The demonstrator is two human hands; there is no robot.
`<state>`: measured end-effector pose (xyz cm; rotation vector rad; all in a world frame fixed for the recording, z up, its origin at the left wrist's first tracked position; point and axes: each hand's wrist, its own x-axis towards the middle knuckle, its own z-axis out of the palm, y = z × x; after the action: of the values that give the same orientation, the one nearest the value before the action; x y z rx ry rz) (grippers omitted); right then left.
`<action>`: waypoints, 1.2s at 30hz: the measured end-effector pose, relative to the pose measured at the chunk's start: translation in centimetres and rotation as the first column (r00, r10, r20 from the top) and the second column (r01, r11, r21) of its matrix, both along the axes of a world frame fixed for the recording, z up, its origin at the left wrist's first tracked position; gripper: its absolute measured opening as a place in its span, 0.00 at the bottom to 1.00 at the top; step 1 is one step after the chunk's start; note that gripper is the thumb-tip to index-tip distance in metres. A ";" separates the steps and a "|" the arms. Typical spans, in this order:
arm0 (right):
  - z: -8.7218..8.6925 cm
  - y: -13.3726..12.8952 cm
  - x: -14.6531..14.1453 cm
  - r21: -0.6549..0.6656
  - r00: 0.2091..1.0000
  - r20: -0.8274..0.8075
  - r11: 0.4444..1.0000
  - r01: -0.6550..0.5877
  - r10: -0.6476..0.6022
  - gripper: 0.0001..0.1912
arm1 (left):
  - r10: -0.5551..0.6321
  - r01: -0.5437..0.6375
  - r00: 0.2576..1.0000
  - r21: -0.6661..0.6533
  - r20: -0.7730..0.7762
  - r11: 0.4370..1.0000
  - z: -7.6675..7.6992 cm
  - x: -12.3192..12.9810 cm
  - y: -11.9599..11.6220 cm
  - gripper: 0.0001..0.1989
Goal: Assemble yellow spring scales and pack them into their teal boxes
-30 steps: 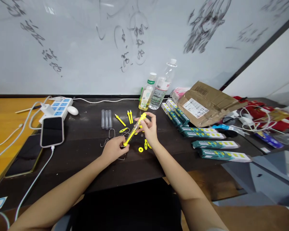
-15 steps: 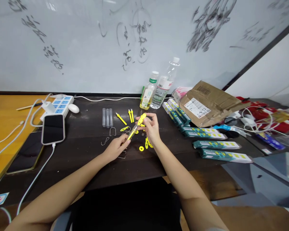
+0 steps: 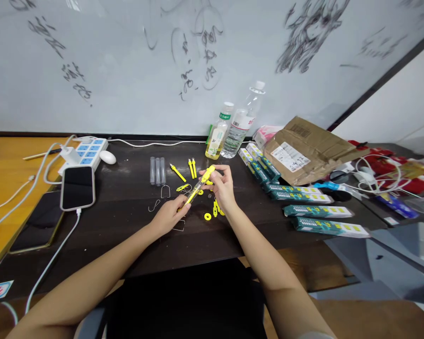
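A spring scale [image 3: 197,190] with a clear tube and yellow ends is held slanted above the dark table. My left hand [image 3: 167,215] grips its lower end, fingers closed round it. At the upper yellow end, my right hand [image 3: 223,188] pinches it between thumb and fingers. Beneath and around the hands lie a yellow ring [image 3: 207,216], small yellow pieces [image 3: 216,208] and bent wire hooks [image 3: 165,191]. Further back are yellow rods [image 3: 178,173], [image 3: 192,168] and clear tubes [image 3: 158,171] in a row of three.
Two bottles [image 3: 217,136] stand at the back by the whiteboard. Several green-and-white boxes [image 3: 330,227] and a torn cardboard package [image 3: 304,150] lie to the right. A charging phone [image 3: 78,188], a power strip [image 3: 92,153] and white cables are on the left.
My left hand has shifted very slightly along the scale's lower end. The right hand keeps its grip at the top; the view has tilted a little.
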<state>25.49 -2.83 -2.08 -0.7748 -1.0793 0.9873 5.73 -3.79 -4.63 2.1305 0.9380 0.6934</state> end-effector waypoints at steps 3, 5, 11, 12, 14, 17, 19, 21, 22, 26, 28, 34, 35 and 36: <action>0.1 0.0 0.0 -0.002 1.000 -0.004 1.000 -0.003 0.003 0.16 | -0.019 0.021 0.999 -0.039 0.043 0.999 0.0 0.0 0.0 0.12; 0.1 -0.1 0.0 0.000 1.000 -0.010 1.000 -0.005 0.005 0.16 | -0.014 0.016 0.999 -0.037 0.053 0.999 0.0 0.0 0.0 0.12; 0.3 -0.3 -0.2 -0.012 1.000 -0.005 1.000 -0.008 0.007 0.17 | -0.009 0.011 0.998 -0.045 0.061 0.999 -0.2 0.0 0.0 0.11; 0.3 -0.3 -0.3 -0.017 1.000 0.005 1.000 -0.009 0.009 0.17 | -0.015 0.020 0.997 -0.067 0.081 0.998 -0.2 0.1 -0.1 0.10; 0.2 -0.2 -0.6 -0.035 0.999 0.042 0.999 -0.018 0.020 0.19 | -0.019 0.034 0.990 -0.107 0.138 0.994 -0.1 0.3 -0.2 0.09; -0.2 0.0 -0.7 -0.061 0.989 0.138 0.997 -0.039 0.047 0.26 | -0.003 0.036 0.973 -0.138 0.232 0.990 0.1 0.3 -0.2 0.10; -0.6 0.1 -0.6 -0.040 0.970 0.243 0.999 -0.013 0.022 0.30 | 0.031 0.016 0.952 -0.152 0.304 0.988 0.1 0.0 0.2 0.11; -1.0 0.2 -0.3 0.039 0.903 0.425 0.997 0.061 -0.071 0.27 | 0.106 -0.040 0.911 -0.169 0.399 0.985 0.0 -0.5 1.0 0.12; -1.2 0.2 -0.2 0.096 0.829 0.545 0.991 0.088 -0.126 0.23 | 0.162 -0.087 0.877 -0.182 0.452 0.979 -0.1 -0.8 1.5 0.12; -1.8 0.1 -0.2 0.225 0.331 0.921 0.974 -0.025 -0.204 0.06 | 0.326 -0.237 0.755 -0.227 0.570 0.945 -0.3 -2.0 3.4 0.12; -2.1 0.1 -0.6 0.204 0.160 0.969 0.974 -0.097 -0.187 0.05 | 0.359 -0.261 0.719 -0.247 0.596 0.933 -0.3 -2.3 3.9 0.12; -1.6 -0.2 -1.8 0.203 0.108 0.976 0.974 -0.106 -0.191 0.06 | 0.356 -0.253 0.703 -0.252 0.615 0.934 0.2 -2.1 3.4 0.15; -1.3 -0.5 -2.1 0.185 0.131 0.977 0.973 -0.139 -0.167 0.07 | 0.356 -0.262 0.707 -0.240 0.612 0.935 0.3 -2.1 3.3 0.16; -1.1 -1.0 -2.5 0.155 0.149 0.981 0.968 -0.196 -0.127 0.07 | 0.355 -0.273 0.709 -0.227 0.610 0.935 0.3 -2.0 3.2 0.17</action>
<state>22.95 -3.79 -3.14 -1.2389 -2.3781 0.1653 3.69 -0.54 -4.31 1.4453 0.9167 1.3983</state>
